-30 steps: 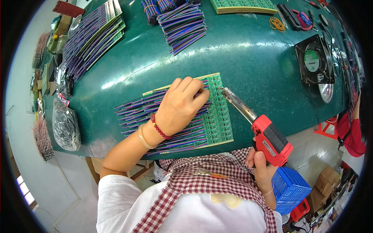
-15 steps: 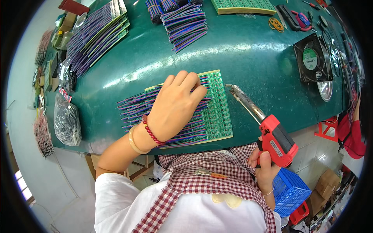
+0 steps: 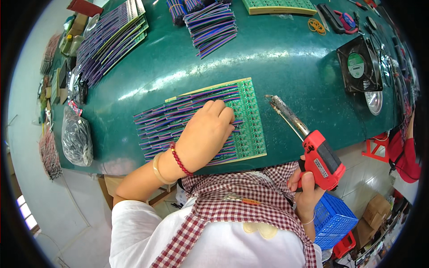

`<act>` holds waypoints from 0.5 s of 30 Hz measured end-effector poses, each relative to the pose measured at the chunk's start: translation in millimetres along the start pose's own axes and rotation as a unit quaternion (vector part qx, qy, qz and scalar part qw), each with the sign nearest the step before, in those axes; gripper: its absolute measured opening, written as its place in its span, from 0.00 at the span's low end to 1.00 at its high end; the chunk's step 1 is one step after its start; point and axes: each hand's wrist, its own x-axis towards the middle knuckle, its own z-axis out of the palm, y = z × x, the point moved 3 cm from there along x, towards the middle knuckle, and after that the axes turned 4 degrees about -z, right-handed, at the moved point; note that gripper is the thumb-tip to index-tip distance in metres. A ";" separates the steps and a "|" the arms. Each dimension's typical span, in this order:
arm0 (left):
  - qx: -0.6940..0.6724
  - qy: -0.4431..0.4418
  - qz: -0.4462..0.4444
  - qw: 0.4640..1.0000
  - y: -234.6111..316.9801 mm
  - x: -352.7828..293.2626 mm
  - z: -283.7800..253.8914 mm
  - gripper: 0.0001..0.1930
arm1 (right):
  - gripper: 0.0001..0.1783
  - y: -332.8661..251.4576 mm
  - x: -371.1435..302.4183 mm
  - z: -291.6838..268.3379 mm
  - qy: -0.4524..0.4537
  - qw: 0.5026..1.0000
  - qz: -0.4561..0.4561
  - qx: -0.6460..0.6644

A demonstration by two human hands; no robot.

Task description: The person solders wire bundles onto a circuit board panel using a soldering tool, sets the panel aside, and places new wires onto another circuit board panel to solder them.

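Observation:
A green circuit board panel point(image 3: 250, 117) lies on the table in front of me, its left part covered by rows of multi-coloured wire strips point(image 3: 161, 117). My left hand point(image 3: 204, 133) is over the wires, fingers curled and pinched at the edge of the bare pads. A short wire end pokes out beyond its fingertips; the palm hides the rest. My right hand point(image 3: 306, 187) is closed round the grip of a red and black soldering gun point(image 3: 322, 161). The gun's metal tip points up and left, just right of the panel and apart from it.
Finished-looking wired panels point(image 3: 111, 42) are stacked at the far left, near a bag of dark wires point(image 3: 77, 138). Wire bundles point(image 3: 211, 29) and bare panels point(image 3: 279, 6) lie at the back. Right stand a fan point(image 3: 359, 67) and rubber bands point(image 3: 316, 27); a blue crate point(image 3: 333, 221) sits below.
My left hand has moved down toward me along the panel, uncovering upper wire rows. The soldering gun has shifted slightly right, its tip farther from the panel.

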 end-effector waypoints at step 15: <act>-0.068 0.089 0.035 0.993 -6.0 14.8 -4.3 0.06 | 0.25 -2.2 3.2 1.1 -0.012 1.000 -0.007 0.005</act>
